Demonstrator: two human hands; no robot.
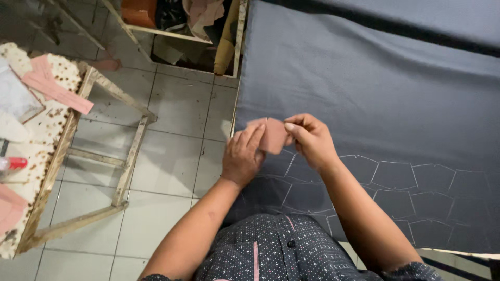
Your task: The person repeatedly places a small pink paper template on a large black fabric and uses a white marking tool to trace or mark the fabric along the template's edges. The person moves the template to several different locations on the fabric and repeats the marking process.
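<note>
- Pink card template [273,136]: small, flat, angular piece, held in the air between both hands, just above the near-left part of the grey fabric [375,88].
- Orientation: face tilted up toward the camera; long axis hard to call, roughly left-right between the two hands.
- Right hand [312,140]: grip clamped on the template's right edge, thumb on top, fingers curled behind. This hand carries the piece.
- Left hand [244,156]: fingers flat and together against the template's left side and lower edge, steadying rather than pinching; thumb hidden, so full closure can't be confirmed.
- Key relation: the template sits between the two grips, touching both; the right grip is on it, the left lies beside and under it. Both are equally near.
- Below and to the right: chalk outlines [396,174] of matching shapes, drawn in rows on the fabric, close to the person's body. The template hovers just up-left of the nearest outlines, not touching the cloth.
- Fabric covers the tabletop, whose left edge runs just beside the left hand.
- Further out, left: tiled floor [177,156], then a worn wooden side table [57,156] with pink strips [54,86] on it, well apart from the hands.
- Top: wooden shelf [182,34] with assorted cloth items, far from the work.
</note>
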